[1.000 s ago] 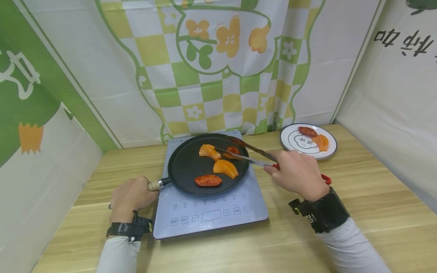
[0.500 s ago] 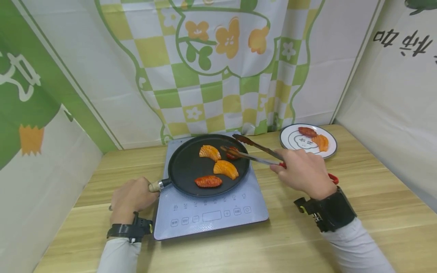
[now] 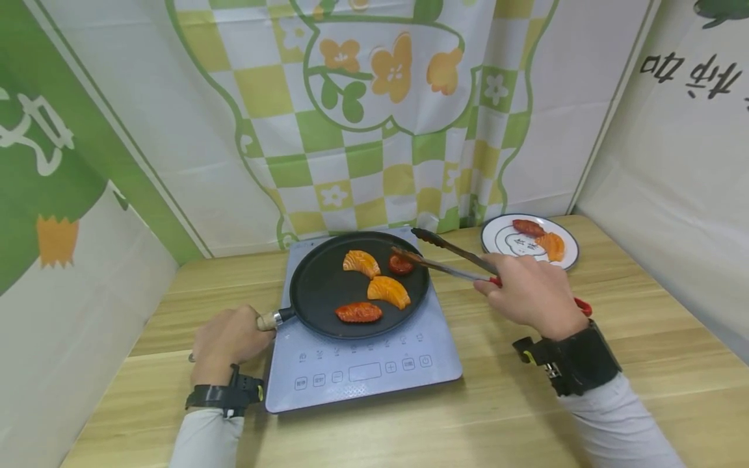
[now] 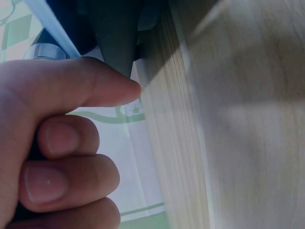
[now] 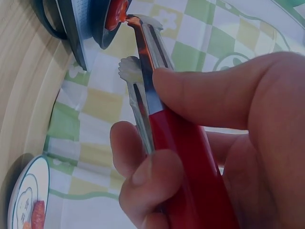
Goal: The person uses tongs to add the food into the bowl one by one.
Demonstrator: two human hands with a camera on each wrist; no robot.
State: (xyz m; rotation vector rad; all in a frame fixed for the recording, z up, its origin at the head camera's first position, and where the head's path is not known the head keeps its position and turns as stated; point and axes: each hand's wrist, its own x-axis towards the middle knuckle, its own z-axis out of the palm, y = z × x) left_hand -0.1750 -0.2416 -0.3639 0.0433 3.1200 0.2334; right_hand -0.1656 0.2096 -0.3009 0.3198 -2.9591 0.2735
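Note:
My left hand (image 3: pixel 228 341) grips the wooden handle (image 3: pixel 266 321) of a black frying pan (image 3: pixel 316 299), its fingers curled round it in the left wrist view. In my right hand (image 3: pixel 529 292) I hold metal tongs with red handles (image 5: pixel 186 162), whose arms are spread apart. One tong tip lies over a round red piece of food (image 3: pixel 400 264) by the pan's right side; the other reaches past the pan's rim. Two orange salmon slices (image 3: pixel 361 263) and a reddish-brown chicken wing (image 3: pixel 359 312) also lie in the pan. Nothing shows pinched between the tong tips.
The pan sits on a grey induction cooker (image 3: pixel 363 390) with its button panel toward me. A white plate (image 3: pixel 497 237) at the back right bears another wing and an orange slice. Behind the wooden table (image 3: pixel 509 416) hangs a checked curtain (image 3: pixel 363 156).
My right hand has drawn the tongs back to the right and their arms have spread wider, uncovering more of the round red piece. The left hand stays on the pan handle.

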